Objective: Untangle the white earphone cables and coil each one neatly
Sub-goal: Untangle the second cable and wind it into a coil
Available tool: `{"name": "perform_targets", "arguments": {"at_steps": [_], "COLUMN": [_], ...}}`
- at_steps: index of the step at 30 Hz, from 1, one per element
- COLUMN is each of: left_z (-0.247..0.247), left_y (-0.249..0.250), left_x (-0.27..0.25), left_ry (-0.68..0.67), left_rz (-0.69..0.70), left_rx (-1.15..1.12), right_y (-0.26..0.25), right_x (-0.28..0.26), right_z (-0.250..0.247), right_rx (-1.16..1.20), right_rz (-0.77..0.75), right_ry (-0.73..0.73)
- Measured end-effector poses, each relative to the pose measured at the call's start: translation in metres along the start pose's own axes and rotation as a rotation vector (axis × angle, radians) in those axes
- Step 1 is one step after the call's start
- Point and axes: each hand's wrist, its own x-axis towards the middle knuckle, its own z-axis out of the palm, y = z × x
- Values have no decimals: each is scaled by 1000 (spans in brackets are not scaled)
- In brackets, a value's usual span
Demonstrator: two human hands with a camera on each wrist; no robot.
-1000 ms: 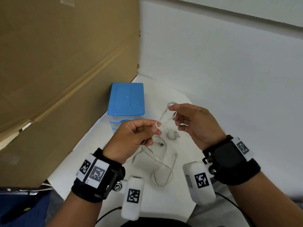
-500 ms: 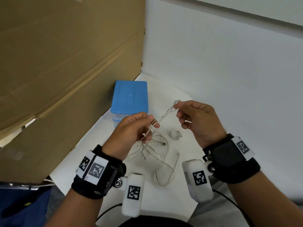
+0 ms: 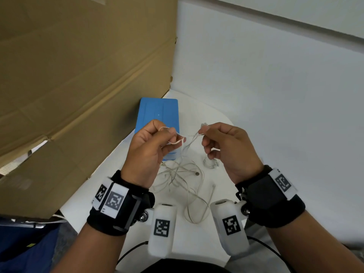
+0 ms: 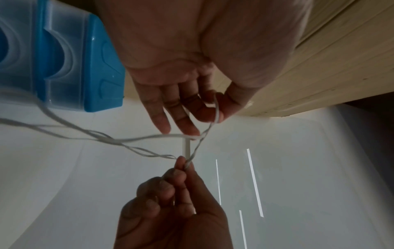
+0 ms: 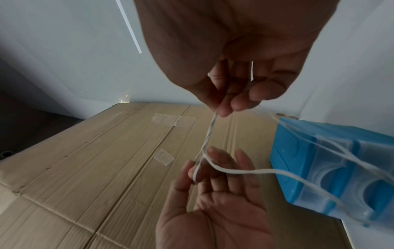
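Thin white earphone cables [image 3: 182, 170] lie tangled on the white table [image 3: 197, 111], and strands rise to both hands. My left hand [image 3: 171, 133] pinches a loop of cable between thumb and forefinger. My right hand [image 3: 203, 131] pinches the other end of a short twisted stretch [image 3: 192, 135] held between the hands above the table. In the left wrist view the twisted cable [image 4: 197, 148] runs from the left fingers [image 4: 181, 118] to the right hand [image 4: 185, 164]. The right wrist view shows the same twist [image 5: 208, 136]. A small coiled earphone [image 3: 211, 163] sits on the table under the right hand.
A blue-lidded clear plastic box [image 3: 159, 115] stands just behind the left hand. A large cardboard sheet [image 3: 78, 95] walls off the left side, and a white wall [image 3: 275, 115] closes the right and back. The table's front edge is near my body.
Both hands have risen and drawn slightly apart, and the twisted stretch of cable between them is pulled straighter. More cable has lifted off the table.
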Motion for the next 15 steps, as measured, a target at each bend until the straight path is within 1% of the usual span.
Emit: {"name": "perform_targets", "arguments": {"at_steps": [3, 5, 7, 9, 10, 12, 15], "left_z": [-1, -2, -1, 1, 1, 2, 1], "left_y": [3, 4, 5, 5, 6, 9, 18], "left_x": [0, 1, 0, -1, -2, -2, 2], "left_ry": [-31, -41, -77, -94, -90, -57, 10], "left_rz": [1, 9, 10, -6, -11, -12, -21], "left_rx": [15, 57, 93, 122, 129, 93, -101], "right_y": [4, 8, 11, 11, 10, 4, -22], "right_x": [-5, -10, -16, -22, -24, -23, -17], "right_z": [6, 10, 17, 25, 28, 28, 13], "right_rx": [26, 33, 7, 22, 23, -9, -201], "right_rz": [41, 57, 72, 72, 59, 16, -108], "right_ry": [-59, -156, -262, -304, -293, -226, -124]}}
